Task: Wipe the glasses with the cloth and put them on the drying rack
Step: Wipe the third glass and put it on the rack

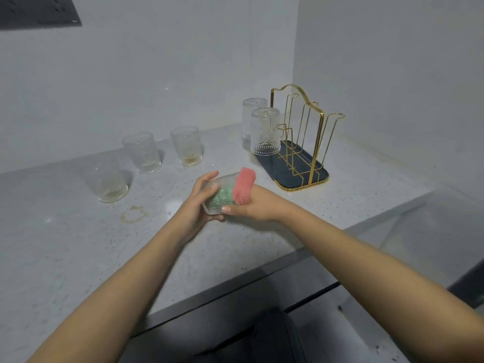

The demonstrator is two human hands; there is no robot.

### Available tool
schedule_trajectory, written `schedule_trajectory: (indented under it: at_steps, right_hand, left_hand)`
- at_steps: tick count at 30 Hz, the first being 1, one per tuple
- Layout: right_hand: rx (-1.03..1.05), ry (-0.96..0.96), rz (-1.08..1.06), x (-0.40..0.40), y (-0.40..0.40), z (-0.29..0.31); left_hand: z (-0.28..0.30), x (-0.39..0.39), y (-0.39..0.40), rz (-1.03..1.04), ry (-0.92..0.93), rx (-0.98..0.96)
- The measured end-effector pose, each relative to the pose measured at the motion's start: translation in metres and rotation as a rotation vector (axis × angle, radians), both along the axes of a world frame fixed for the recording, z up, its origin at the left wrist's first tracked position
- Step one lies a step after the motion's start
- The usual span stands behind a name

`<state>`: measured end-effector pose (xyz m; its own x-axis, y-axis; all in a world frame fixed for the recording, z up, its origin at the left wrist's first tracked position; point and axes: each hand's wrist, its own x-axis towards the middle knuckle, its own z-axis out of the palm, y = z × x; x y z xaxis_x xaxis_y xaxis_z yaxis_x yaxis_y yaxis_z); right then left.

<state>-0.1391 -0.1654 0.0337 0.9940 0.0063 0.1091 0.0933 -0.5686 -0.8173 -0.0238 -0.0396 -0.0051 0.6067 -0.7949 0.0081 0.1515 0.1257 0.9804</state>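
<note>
glass in hand: a clear ribbed tumbler (222,191) is held on its side above the surface (78,258), near the middle, its mouth toward the right hand
left hand: the left hand (195,205) wraps the tumbler's base end, fingers curled over the far wall and thumb under
right hand: the right hand (251,205) grips the cloth (242,187), thumb pressed on the tumbler's near rim; its fingers are hidden, seemingly inside the glass
cloth: soft and bunched; a pink part bulges out of the mouth, a green part shows through the wall
how it handles: judged light, rigid and breakable; the ribs give some purchase, yet wet glass could slip, so hold the body in a full wrap rather than pinching the rim
drying rack: a gold wire rack (306,142) on a dark tray (318,174) stands far right, with one tumbler upside down (265,132) on a prong and another (252,111) just behind it
waiting glasses: three upright tumblers (141,151), (186,145), (108,176) stand to the left, with yellowish residue in the bottoms of at least two
mark: a yellowish ring stain (133,213) lies on the surface near the closest glass
free prongs: several stand bare on the rack's right side, well apart from the hands
</note>
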Motion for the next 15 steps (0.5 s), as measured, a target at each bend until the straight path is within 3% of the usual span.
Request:
schedule_trajectory:
  at_steps: [3, 6, 9, 12, 15]
  right_hand:
    - [0.072, 0.105, 0.008, -0.001, -0.002, 0.012]
    - [-0.290, 0.156, 0.137, -0.005, 0.009, 0.014]
    - [-0.677, 0.034, 0.149, -0.009, 0.024, 0.010]
    - [-0.500, 0.001, 0.016, -0.004, 0.031, 0.018]
    - [0.083, 0.042, -0.125, 0.007, 0.025, 0.030]
  left_hand:
    - [0.004, -0.001, 0.000, 0.011, -0.090, 0.010]
    - [0.018, 0.006, 0.003, -0.035, -0.121, 0.188]
    - [0.033, 0.015, 0.011, -0.196, -0.070, 0.469]
    - [0.040, 0.028, 0.016, -0.374, -0.016, 0.479]
    - [0.032, 0.034, 0.014, -0.381, 0.045, 0.175]
